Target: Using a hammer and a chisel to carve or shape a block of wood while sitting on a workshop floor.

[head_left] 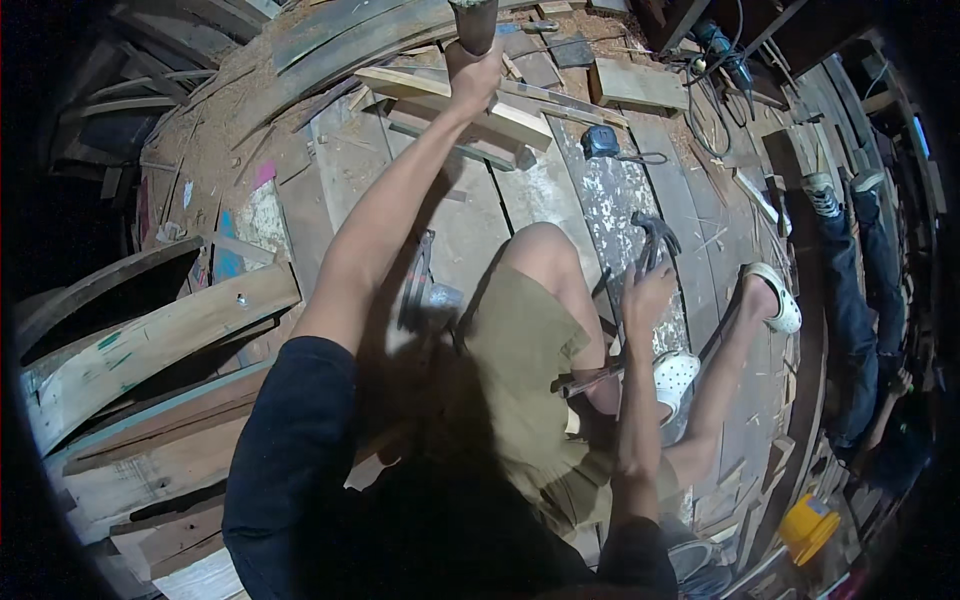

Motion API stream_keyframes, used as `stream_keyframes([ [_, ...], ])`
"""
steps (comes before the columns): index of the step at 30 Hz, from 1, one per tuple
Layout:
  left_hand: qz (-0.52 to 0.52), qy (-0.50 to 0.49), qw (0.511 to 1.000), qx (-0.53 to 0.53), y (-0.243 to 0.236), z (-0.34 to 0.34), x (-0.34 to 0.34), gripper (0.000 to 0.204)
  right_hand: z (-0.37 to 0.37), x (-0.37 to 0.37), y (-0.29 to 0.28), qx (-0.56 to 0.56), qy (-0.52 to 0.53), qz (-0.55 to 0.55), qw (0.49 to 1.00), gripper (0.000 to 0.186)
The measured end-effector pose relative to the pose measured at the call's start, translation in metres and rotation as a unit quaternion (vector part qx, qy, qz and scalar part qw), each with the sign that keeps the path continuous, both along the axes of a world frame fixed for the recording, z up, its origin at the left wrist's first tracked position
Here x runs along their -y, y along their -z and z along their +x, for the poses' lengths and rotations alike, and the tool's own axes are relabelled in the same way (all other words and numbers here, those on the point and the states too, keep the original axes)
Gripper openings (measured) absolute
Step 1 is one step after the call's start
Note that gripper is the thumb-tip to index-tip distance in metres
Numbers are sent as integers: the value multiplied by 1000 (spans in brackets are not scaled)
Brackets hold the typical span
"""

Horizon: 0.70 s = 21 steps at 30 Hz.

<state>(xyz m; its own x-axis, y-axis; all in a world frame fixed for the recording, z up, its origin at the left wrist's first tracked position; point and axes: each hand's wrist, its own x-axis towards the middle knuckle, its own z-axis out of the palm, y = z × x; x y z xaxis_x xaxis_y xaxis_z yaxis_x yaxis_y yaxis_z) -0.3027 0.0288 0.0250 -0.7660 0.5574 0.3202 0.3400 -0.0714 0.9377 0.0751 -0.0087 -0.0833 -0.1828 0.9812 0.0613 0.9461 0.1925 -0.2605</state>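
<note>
Floorboards (700,215) fill most of view, w/ scattered shavings; stacked timber (170,320) along L edge. Pale beam (520,125) lies ahead of person. L hand (473,80) looks above it, wrapped round thick cylindrical piece (474,30), top cut off by frame, exact kind unclear. Corded power tool (722,55) upper R, cord loose on boards. R hand (649,295) closed on handle of claw hammer (655,235), head over paint-flecked plank (615,200), near bent knee. Blue tape measure (600,142) just beyond. Risks (my judgement): loose R grip or short swing → hammer could clip knee or tape; L grip slipping → heavy-looking piece could drop on beam; trailing cord could snag a foot.
</note>
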Motion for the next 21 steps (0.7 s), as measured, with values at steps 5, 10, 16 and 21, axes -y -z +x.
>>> stream_keyframes([
  [5,13,6,1000,-22,7,-3,3,32,-41,-10,-14,-242,-108,-1,964,51],
  [10,-170,5,985,31,18,-12,4,38,-130,-27,18,-334,-174,-256,890,56],
  [16,-30,-21,997,71,28,-19,-10,28,-230,-51,90,-232,-149,-275,921,90],
  [21,-4,17,999,28,30,-25,-18,23,-273,-48,113,-347,-27,-376,859,87],
])
